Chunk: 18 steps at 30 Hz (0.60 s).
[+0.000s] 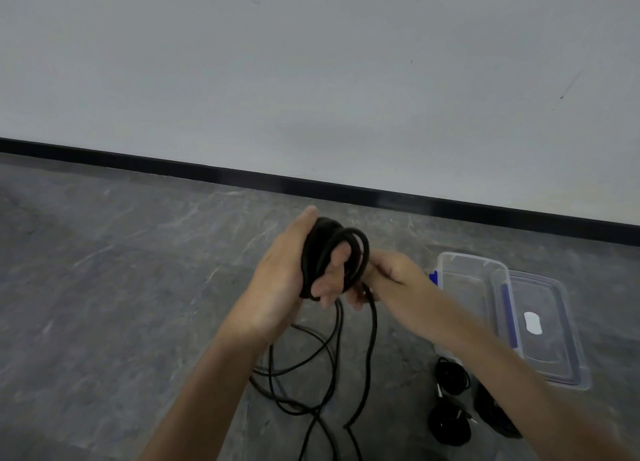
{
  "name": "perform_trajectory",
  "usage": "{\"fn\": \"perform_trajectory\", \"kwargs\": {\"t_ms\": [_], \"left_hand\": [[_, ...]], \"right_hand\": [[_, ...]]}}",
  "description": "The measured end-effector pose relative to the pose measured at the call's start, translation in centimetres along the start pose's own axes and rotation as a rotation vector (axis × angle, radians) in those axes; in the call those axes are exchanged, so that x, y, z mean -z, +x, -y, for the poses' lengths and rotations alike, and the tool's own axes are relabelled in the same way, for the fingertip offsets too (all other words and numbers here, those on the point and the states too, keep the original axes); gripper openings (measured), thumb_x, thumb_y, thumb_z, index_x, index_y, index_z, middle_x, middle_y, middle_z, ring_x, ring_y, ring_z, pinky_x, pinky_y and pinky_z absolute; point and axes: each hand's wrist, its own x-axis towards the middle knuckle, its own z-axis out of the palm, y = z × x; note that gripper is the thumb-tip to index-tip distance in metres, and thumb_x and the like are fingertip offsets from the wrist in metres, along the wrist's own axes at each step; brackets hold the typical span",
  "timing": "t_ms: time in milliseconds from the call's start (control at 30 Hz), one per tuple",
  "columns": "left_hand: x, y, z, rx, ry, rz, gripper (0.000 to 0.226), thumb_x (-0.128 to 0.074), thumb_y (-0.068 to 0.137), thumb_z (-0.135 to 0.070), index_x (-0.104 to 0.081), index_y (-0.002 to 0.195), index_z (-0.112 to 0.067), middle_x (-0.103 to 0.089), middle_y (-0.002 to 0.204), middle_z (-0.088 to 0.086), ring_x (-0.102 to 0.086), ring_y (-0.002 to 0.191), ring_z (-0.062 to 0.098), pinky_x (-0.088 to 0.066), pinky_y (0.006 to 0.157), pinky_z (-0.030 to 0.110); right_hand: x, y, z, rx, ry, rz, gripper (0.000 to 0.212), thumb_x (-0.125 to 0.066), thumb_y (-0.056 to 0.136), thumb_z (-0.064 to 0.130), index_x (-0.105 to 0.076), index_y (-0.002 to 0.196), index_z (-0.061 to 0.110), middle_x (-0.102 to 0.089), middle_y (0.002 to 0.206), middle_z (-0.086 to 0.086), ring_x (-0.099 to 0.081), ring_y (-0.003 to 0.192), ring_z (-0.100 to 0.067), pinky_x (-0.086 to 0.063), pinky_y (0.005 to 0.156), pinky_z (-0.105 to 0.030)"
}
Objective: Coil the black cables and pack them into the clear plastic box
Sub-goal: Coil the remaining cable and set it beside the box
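Black cable (329, 252) sits in loops around the fingers of the left hand (287, 273), held up over the floor (104, 287), thumb raised beside the coil and fingertips poking out through it. The right hand (391, 273) is just beside, pinching the strand where it leaves the coil. The rest of the cable hangs down and lies in a loose tangle (311, 374) on the floor below.

That tangle looks like the main risk: crossed strands could snag or knot as more length is drawn up, jerking the coil. The outermost loop sits looser than the others and could slip off the fingertips if the right hand lets the tension drop. If the loops are wound tight around the fingers, the coil may be hard to slide off without springing open.

The clear box (464, 280) stands open to the right with its lid (554, 339) beside it, well apart from the hands. 3 coiled bundles (452, 377) lie on the floor near the box, not yet inside, partly hidden by the right forearm; a careless reach could knock them loose.
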Motion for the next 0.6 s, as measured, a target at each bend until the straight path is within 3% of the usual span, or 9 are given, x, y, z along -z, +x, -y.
{"fn": "perform_trajectory", "kwargs": {"t_ms": [100, 200, 367, 500, 600], "left_hand": [[0.4, 0.4, -0.1, -0.067, -0.098, -0.146, 0.069, -0.013, 0.097, -0.054, -0.055, 0.054, -0.021, -0.033, 0.040, -0.005, -0.034, 0.039, 0.013, -0.039, 0.052, 0.018], [0.8, 0.5, 0.1, -0.143, -0.041, -0.231, 0.066, -0.014, 0.088, -0.063, -0.055, 0.067, -0.017, -0.037, 0.045, -0.007, -0.039, 0.044, 0.012, -0.041, 0.055, 0.018], [0.4, 0.2, 0.3, -0.245, 0.020, -0.276, 0.046, -0.033, 0.090, -0.055, -0.051, 0.077, -0.014, -0.042, 0.051, -0.006, -0.044, 0.049, 0.010, -0.042, 0.054, 0.018], [0.3, 0.4, 0.9, -0.279, 0.073, -0.321, 0.043, -0.035, 0.099, -0.048, -0.052, 0.076, -0.015, -0.045, 0.055, -0.006, -0.044, 0.055, 0.013, -0.043, 0.060, 0.022], [0.2, 0.5, 1.1, -0.304, 0.156, -0.348, 0.040, -0.034, 0.097, -0.045, -0.052, 0.079, -0.015, -0.048, 0.058, -0.006, -0.046, 0.058, 0.014, -0.043, 0.057, 0.021]], "right_hand": [[-0.7, -0.1, -0.1, -0.066, -0.094, -0.034, 0.024, -0.037, 0.103, 0.020, -0.060, 0.098, 0.018, -0.057, 0.066, 0.005, -0.051, 0.055, -0.002, -0.041, 0.056, -0.018], [-1.6, 0.0, 0.4, -0.067, -0.124, -0.108, 0.023, -0.036, 0.103, 0.018, -0.059, 0.101, 0.019, -0.050, 0.060, 0.008, -0.043, 0.051, 0.001, -0.035, 0.051, -0.013], [-2.6, 0.0, 1.2, -0.059, -0.187, -0.077, 0.023, -0.039, 0.102, 0.020, -0.061, 0.096, 0.020, -0.051, 0.055, 0.010, -0.041, 0.049, -0.003, -0.033, 0.049, -0.015], [-2.9, -0.4, 1.9, -0.132, -0.011, 0.014, 0.020, -0.040, 0.102, 0.015, -0.059, 0.106, 0.015, -0.053, 0.059, 0.006, -0.040, 0.046, -0.006, -0.033, 0.047, -0.019], [-2.9, -0.7, 2.3, -0.210, 0.169, 0.110, 0.029, -0.041, 0.102, 0.013, -0.056, 0.120, 0.031, -0.052, 0.064, 0.000, -0.044, 0.050, -0.009, -0.039, 0.052, -0.024]]}}
